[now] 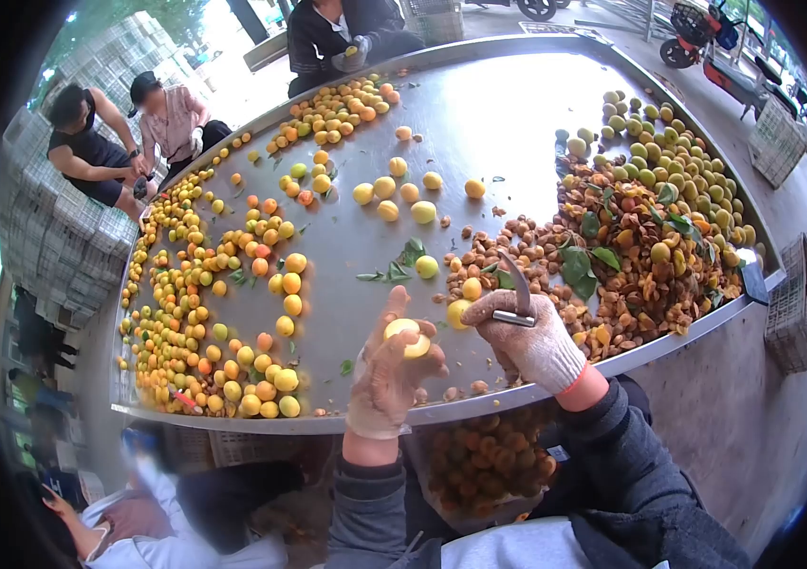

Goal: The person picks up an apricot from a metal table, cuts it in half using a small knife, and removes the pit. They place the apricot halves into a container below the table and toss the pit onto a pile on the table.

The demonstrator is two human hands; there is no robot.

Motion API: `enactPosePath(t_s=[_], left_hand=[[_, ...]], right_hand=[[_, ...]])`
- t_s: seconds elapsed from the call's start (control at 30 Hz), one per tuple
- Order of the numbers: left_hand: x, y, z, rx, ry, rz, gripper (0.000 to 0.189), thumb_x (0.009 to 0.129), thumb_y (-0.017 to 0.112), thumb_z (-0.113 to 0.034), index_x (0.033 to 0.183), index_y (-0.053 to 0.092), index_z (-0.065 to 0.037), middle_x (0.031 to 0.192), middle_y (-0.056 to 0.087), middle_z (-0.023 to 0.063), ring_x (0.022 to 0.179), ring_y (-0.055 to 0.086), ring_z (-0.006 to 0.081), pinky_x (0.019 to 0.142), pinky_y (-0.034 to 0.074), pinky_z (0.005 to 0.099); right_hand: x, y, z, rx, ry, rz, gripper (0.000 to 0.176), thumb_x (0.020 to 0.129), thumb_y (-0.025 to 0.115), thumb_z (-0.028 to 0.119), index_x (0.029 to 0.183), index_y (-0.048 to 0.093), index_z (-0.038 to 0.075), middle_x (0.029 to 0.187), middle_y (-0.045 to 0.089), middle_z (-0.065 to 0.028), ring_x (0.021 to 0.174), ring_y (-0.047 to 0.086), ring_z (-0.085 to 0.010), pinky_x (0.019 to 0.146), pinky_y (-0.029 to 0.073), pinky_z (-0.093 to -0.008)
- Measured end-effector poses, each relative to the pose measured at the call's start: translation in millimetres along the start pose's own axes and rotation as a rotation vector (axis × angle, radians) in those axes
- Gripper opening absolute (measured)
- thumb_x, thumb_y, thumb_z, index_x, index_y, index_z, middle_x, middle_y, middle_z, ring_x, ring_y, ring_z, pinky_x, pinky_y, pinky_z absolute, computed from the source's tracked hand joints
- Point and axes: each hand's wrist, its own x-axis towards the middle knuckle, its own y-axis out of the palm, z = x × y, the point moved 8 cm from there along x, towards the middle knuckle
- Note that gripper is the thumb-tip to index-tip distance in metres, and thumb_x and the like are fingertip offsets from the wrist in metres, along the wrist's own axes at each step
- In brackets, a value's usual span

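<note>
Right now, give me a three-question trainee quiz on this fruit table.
1. True or false: the left hand holds a yellow fruit.
2. The right hand holds: A) a knife B) a spoon C) a brush.
3. Fill in: the heap of brown pits lies on the person's ___ side of the table.

Key: 1 true; 2 A; 3 right.

Table is smooth, dull-sheen metal. Right hand wears a rough knit cloth glove; knife blade is metal.
</note>
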Motion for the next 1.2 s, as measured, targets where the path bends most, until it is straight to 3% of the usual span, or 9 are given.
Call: enactPosePath(t_s=[0.13, 0.33, 0.53, 0.6, 0.9, 1.0, 1.03, 1.1, 1.2], left_hand=[[-3, 4, 4, 0.018, -0.091, 0.036, 0.058, 0.093, 0.06, -0.035, 0.138, 0.042, -0.003, 0.112, 0.061, 0.0176, 0.083, 0.067, 0.0244, 0.064, 0.056, 0.0324], [0, 12, 27, -0.076, -0.176, -0.063, 0.06, 0.093, 0.057, -0.045, 0.131, 0.049, 0.001, 0.109, 0.062, 0.0203, 0.08, 0.067, 0.0229, 0.063, 0.056, 0.0301], [-2, 8, 44, -0.117, -0.257, -0.123, 0.062, 0.091, 0.054, -0.055, 0.125, 0.055, -0.003, 0.091, 0.066, 0.0128, 0.072, 0.065, 0.0164, 0.056, 0.051, 0.0198], [-6, 3, 51, 0.182, -0.31, -0.219, 0.062, 0.093, 0.048, -0.058, 0.12, 0.057, -0.003, 0.077, 0.061, 0.0094, 0.057, 0.053, 0.0122, 0.051, 0.043, 0.0189], [-10, 20, 56, 0.372, -0.355, -0.229, 0.064, 0.091, 0.048, -0.063, 0.112, 0.058, -0.003, 0.073, 0.061, 0.0062, 0.053, 0.055, 0.0094, 0.044, 0.041, 0.0196], [-14, 23, 52, 0.442, -0.331, -0.328, 0.056, 0.093, 0.049, -0.058, 0.105, 0.06, -0.004, 0.07, 0.059, 0.0044, 0.049, 0.053, 0.0095, 0.042, 0.04, 0.0212], [-14, 18, 56, 0.443, -0.332, -0.329, 0.056, 0.093, 0.049, -0.058, 0.105, 0.06, -0.004, 0.07, 0.059, 0.0044, 0.049, 0.053, 0.0095, 0.042, 0.04, 0.0212], [-10, 8, 53, 0.672, -0.086, -0.241, 0.046, 0.097, 0.049, -0.049, 0.099, 0.061, -0.005, 0.069, 0.058, 0.0022, 0.047, 0.051, 0.0078, 0.042, 0.04, 0.0208], [-12, -1, 61, 0.727, 0.006, -0.18, 0.04, 0.099, 0.05, -0.043, 0.095, 0.061, -0.005, 0.07, 0.058, 0.0001, 0.049, 0.051, 0.0056, 0.043, 0.04, 0.0191]], right_hand=[[-1, -11, -3, 0.415, 0.026, -0.168, 0.017, 0.084, 0.054, 0.0, 0.099, 0.064, 0.004, 0.056, 0.046, 0.0009, 0.04, 0.036, -0.0067, 0.038, 0.026, -0.0225], [2, -26, -12, 0.743, -0.028, -0.301, 0.016, 0.087, 0.054, 0.002, 0.101, 0.061, 0.004, 0.061, 0.039, 0.0028, 0.042, 0.031, -0.0069, 0.04, 0.023, -0.023], [9, -35, -18, 0.9, -0.122, -0.37, 0.018, 0.089, 0.051, 0.004, 0.104, 0.061, 0.007, 0.06, 0.035, 0.0031, 0.041, 0.03, -0.0075, 0.039, 0.024, -0.0235], [12, -37, -19, 0.984, -0.161, -0.357, 0.018, 0.09, 0.05, 0.006, 0.104, 0.061, 0.009, 0.06, 0.034, 0.0029, 0.041, 0.029, -0.0079, 0.039, 0.024, -0.0241], [-4, -18, -2, 0.813, -0.197, -0.392, 0.016, 0.09, 0.051, 0.002, 0.103, 0.059, 0.006, 0.06, 0.04, 0.0016, 0.042, 0.033, -0.0076, 0.039, 0.026, -0.0247], [-13, -13, 15, 0.536, -0.374, -0.289, 0.022, 0.085, 0.056, -0.008, 0.103, 0.066, 0.001, 0.088, 0.064, -0.0039, 0.077, 0.059, -0.0111, 0.067, 0.047, -0.0224], [-11, -12, 12, 0.538, -0.373, -0.289, 0.022, 0.085, 0.056, -0.008, 0.103, 0.066, 0.001, 0.088, 0.064, -0.0039, 0.077, 0.059, -0.0111, 0.067, 0.047, -0.0224], [-16, 3, 36, 0.134, -0.689, -0.216, 0.023, 0.083, 0.057, -0.01, 0.101, 0.066, 0.0, 0.088, 0.064, -0.0035, 0.077, 0.06, -0.0121, 0.068, 0.048, -0.0248], [-2, 1, 27, 0.244, -0.416, -0.18, 0.022, 0.083, 0.056, -0.008, 0.101, 0.067, 0.001, 0.083, 0.063, -0.0021, 0.073, 0.06, -0.0147, 0.066, 0.049, -0.026]])
